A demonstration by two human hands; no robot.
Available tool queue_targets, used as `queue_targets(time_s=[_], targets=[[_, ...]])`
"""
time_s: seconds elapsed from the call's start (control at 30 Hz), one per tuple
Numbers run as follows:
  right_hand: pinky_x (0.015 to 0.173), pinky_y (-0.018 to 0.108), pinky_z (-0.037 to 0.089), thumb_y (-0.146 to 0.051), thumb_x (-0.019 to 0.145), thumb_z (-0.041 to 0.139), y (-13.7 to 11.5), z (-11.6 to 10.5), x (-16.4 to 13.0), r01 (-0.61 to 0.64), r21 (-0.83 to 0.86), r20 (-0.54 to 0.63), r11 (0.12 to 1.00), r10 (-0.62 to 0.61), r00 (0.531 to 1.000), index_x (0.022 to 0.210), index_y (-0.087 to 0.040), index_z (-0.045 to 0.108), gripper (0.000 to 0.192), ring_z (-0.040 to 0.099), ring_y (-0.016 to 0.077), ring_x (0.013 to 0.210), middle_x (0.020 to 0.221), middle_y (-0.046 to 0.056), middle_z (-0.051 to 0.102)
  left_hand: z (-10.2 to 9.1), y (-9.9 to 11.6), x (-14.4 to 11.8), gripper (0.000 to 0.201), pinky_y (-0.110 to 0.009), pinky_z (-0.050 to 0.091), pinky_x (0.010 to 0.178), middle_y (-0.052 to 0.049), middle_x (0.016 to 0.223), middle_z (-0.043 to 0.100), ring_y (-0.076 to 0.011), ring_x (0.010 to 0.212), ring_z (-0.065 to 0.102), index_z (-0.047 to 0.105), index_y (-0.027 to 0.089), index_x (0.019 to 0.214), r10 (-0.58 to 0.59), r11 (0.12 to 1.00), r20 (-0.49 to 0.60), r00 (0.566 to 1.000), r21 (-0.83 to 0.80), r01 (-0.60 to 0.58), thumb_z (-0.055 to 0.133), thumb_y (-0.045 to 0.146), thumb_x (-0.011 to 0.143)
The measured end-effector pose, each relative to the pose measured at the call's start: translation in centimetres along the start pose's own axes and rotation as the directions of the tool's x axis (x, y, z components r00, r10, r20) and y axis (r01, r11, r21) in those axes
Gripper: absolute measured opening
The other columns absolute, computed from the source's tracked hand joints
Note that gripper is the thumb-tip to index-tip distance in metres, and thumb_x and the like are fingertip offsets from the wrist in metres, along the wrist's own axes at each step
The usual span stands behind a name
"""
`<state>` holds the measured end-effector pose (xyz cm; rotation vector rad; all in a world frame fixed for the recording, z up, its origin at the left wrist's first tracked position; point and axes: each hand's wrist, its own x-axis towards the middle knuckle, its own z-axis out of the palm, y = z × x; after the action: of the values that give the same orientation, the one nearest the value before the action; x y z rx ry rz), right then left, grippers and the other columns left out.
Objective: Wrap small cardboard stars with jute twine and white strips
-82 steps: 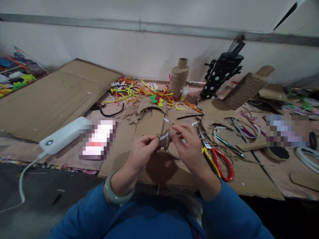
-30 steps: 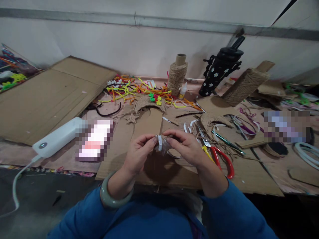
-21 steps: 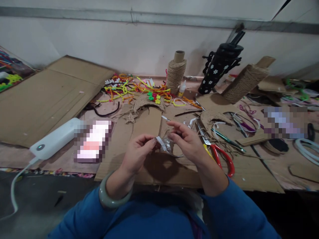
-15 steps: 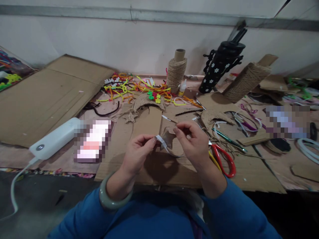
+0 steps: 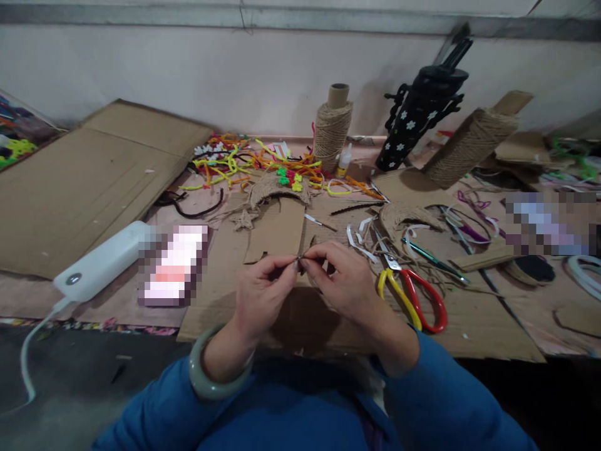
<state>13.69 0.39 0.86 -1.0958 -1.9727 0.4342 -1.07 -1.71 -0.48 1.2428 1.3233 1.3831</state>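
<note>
Head view: a small cardboard piece point(image 5: 307, 250), seen nearly edge-on and mostly hidden, sits pinched between both hands above the cardboard sheet point(image 5: 291, 313) at the table's near edge. The left hand point(image 5: 260, 294) and right hand point(image 5: 345, 285) meet fingertip to fingertip, thumbs and forefingers closed on the piece; whether a tape strip lies between them cannot be told. Judging by the layout, the work looks midway: a twine-wrapped star point(image 5: 245, 219) and a twine-covered arch point(image 5: 277, 186) lie finished further back, while the piece in hand shows bare cardboard, not yet wrapped. White strips point(image 5: 359, 233) lie loose just right of the hands, beside red-and-yellow scissors point(image 5: 406, 291). Behind stand a twine spool point(image 5: 331, 128), a glue bottle point(image 5: 344, 163) and a heap of pipe cleaners point(image 5: 244, 163). A second spool point(image 5: 472, 144) leans at right near a black flowered holder point(image 5: 417, 119). A white power bank point(image 5: 101, 263) rests at left.
</note>
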Motion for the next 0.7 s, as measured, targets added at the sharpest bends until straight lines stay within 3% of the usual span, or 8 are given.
queue_targets(time_s=[0.7], targets=[[0.064, 0.027, 0.045, -0.023, 0.087, 0.053, 0.21, -0.16, -0.07, -0.018, 0.017, 0.033, 1.0, 0.017, 0.999, 0.083, -0.019, 0.065, 0.013, 0.061, 0.0154, 0.07, 0.075, 0.003, 0.066, -0.08, 0.07, -0.1, 0.01, -0.023, 0.049, 0.062, -0.001, 0.071, 0.074, -0.0138, 0.063, 0.064, 0.075, 0.02, 0.077, 0.102, 0.985, 0.033, 0.994, 0.138, -0.105, 0.066, 0.019, 0.074]])
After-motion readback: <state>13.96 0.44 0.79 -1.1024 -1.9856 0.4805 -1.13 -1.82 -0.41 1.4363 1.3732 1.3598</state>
